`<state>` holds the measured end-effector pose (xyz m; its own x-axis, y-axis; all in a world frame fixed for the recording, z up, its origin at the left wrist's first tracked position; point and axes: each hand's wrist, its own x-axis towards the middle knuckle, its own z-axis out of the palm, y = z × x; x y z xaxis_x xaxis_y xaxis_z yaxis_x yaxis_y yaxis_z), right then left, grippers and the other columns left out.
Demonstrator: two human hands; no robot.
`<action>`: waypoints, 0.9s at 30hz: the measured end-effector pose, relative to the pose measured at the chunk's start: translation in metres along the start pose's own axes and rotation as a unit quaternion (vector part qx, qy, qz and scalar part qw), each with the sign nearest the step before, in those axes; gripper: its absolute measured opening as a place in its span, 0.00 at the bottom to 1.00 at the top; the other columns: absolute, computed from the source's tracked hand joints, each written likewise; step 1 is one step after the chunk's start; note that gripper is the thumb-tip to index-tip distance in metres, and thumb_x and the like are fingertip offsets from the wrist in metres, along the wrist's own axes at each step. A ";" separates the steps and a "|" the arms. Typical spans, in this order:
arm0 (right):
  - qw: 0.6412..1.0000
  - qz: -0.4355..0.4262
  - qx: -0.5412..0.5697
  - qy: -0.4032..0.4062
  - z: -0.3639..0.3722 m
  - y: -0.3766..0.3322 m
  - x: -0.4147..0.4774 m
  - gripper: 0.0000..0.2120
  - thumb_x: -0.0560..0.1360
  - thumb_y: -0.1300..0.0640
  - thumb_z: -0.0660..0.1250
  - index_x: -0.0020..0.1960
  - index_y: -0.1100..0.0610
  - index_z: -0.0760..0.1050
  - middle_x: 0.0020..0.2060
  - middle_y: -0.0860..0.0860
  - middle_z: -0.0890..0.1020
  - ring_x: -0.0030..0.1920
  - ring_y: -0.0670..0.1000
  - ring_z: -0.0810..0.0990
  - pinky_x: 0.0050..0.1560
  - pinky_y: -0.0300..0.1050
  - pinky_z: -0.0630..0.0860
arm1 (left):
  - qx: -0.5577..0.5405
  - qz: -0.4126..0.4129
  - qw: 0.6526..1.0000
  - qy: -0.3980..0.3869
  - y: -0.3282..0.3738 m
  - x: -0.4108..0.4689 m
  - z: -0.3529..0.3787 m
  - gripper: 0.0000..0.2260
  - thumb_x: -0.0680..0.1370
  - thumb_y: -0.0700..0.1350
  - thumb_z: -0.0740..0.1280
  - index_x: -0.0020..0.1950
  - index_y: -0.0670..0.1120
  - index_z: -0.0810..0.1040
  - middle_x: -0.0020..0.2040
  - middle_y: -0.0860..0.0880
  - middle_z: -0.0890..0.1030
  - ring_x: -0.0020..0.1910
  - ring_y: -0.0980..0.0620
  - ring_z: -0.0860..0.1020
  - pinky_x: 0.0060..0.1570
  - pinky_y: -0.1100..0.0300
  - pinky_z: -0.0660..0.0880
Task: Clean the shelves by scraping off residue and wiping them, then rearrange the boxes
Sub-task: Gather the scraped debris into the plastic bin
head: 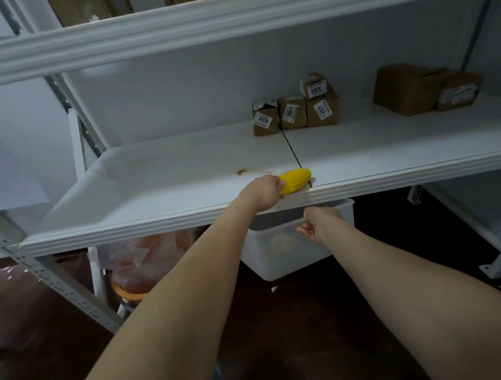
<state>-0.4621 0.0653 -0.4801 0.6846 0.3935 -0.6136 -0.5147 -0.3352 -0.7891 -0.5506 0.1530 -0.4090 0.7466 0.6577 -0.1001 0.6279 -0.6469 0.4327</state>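
left fingers [279, 185] round yellow scraper [297, 179] at shelf edge [127, 228] — right fingers [304, 230] round bin rim [343, 203]

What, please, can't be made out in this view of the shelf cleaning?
Head view, three things:
The blade of the scraper, lost under its yellow handle at the shelf seam.
The contents of the bin, blurred by its cloudy wall.
The top-shelf boxes, cut off by the upper edge.

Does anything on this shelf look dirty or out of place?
Yes: a brown residue smudge mars the white shelf beside the yellow scraper; the box marked 3005 has a torn top.
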 end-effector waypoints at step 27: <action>1.000 -0.007 -0.001 -0.005 -0.003 -0.001 -0.005 0.08 0.75 0.66 0.61 0.38 0.62 0.68 0.29 0.56 0.73 0.25 0.51 0.74 0.16 0.36 0.71 | -0.012 0.003 1.000 -0.004 -0.003 -0.014 -0.002 0.15 0.83 0.47 0.52 0.44 0.42 0.73 0.43 0.40 0.77 0.42 0.44 0.74 0.45 0.56 0.68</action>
<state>-0.4638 0.0611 -0.4763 0.6864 0.4060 -0.6033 -0.5049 -0.3309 -0.7972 -0.5634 0.1473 -0.4070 0.7526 0.6500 -0.1050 0.6178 -0.6420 0.4541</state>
